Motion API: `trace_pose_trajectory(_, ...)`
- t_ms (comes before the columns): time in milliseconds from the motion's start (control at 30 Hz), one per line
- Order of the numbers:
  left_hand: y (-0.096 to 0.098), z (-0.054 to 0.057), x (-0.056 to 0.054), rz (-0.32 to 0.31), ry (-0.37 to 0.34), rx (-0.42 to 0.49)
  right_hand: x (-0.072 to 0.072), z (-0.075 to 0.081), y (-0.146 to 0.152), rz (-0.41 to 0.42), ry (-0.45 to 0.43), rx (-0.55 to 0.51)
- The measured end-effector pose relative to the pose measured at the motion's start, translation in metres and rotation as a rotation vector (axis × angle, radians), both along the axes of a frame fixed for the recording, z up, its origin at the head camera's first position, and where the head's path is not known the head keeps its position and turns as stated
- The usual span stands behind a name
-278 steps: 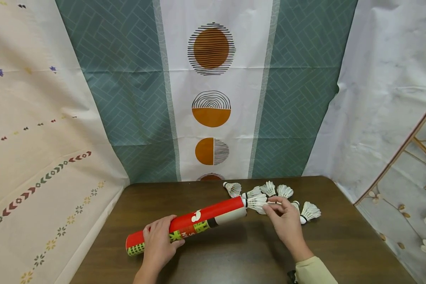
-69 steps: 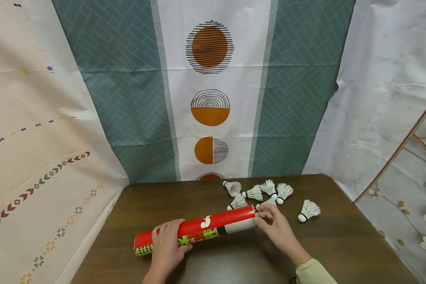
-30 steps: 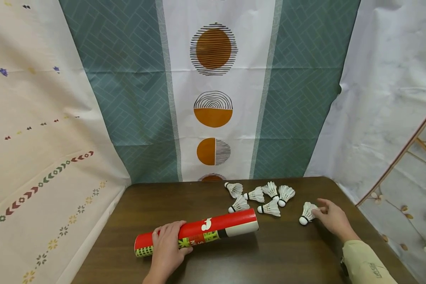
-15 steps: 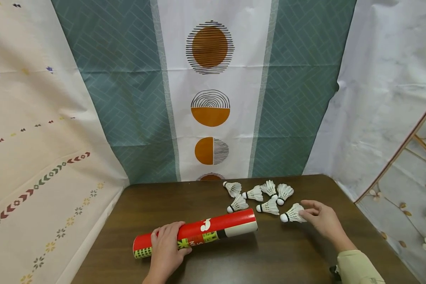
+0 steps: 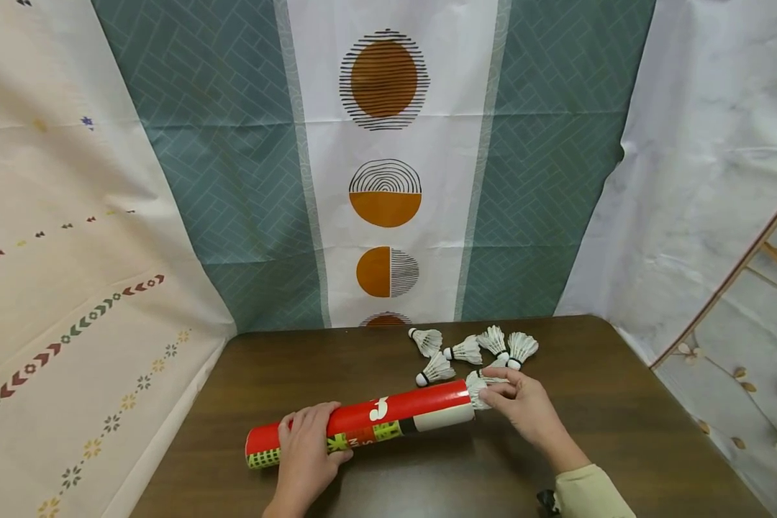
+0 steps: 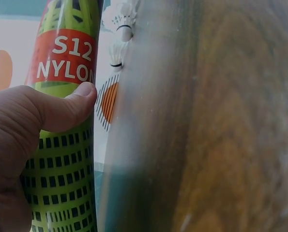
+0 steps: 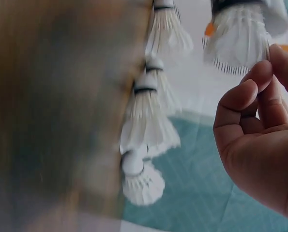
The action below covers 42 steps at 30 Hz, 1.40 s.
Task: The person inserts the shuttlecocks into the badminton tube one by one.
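Note:
My left hand [image 5: 307,453] grips a red, green and white shuttlecock tube [image 5: 421,406] around its left half, the thumb lying across the printed label in the left wrist view. The tube slants up to the right over the brown table. At its right mouth, my right hand [image 5: 524,406] pinches a white feathered shuttlecock [image 5: 476,392] by the skirt edge. The shuttlecock's base is hidden inside the tube. In the right wrist view the skirt [image 7: 238,38] sticks out of the mouth, held between thumb and fingertips.
Several more shuttlecocks lie loosely grouped behind the tube's mouth, among them one at the back left [image 5: 427,341], one nearest the tube [image 5: 437,368] and one at the right [image 5: 523,348]. Patterned cloths [image 5: 388,144] hang behind the table [image 5: 621,432] and along its sides.
My right hand has carried the shuttlecock from the table's right side leftward to the tube's mouth, where its base has gone in. Earlier it fed in another. My left hand still grips the tube.

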State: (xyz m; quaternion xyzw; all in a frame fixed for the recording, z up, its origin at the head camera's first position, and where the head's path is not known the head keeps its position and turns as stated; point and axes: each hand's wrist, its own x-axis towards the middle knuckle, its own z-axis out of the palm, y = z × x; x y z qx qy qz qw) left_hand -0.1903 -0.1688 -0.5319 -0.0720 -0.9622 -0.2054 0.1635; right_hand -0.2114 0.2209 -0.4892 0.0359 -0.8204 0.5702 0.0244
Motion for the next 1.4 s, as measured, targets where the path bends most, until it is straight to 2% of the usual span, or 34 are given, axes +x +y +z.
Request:
trace_pose_trajectory(200,0.001,0.002,0.001,-0.007,0.027,-0.009,0.004,-0.003,-0.016,0.129,0.018,-0.086)
trace_pose_trajectory(367,0.001,0.002,0.000,-0.009,0.022,0.004,0.007,-0.003,-0.019,0.161,0.004,-0.121)
trace_pose_trajectory(500,0.002,0.002,0.001,-0.008,0.017,0.015,0.009,-0.002,-0.023,0.137,-0.017,-0.145)
trace_pose_trajectory(667,0.004,0.004,0.002,-0.016,0.022,0.019,0.008,0.000,-0.029,0.086,0.002,-0.103)
trace_pose_trajectory(767,0.005,0.003,0.003,-0.020,0.026,0.012,0.008,-0.001,-0.029,0.091,0.012,-0.095)
trace_pose_trajectory(867,0.006,0.003,0.003,-0.019,0.026,0.009,0.009,-0.003,-0.029,0.148,0.012,-0.119)
trace_pose_trajectory(1067,0.006,0.003,0.004,-0.014,0.021,0.013,0.012,-0.008,-0.031,0.364,0.008,-0.169)
trace_pose_trajectory(1167,0.005,0.002,0.004,-0.016,0.023,0.013,0.012,-0.009,-0.032,0.395,0.009,-0.188)
trace_pose_trajectory(1400,0.004,0.001,0.004,-0.018,0.031,0.011,0.011,-0.007,-0.031,0.405,-0.003,-0.204)
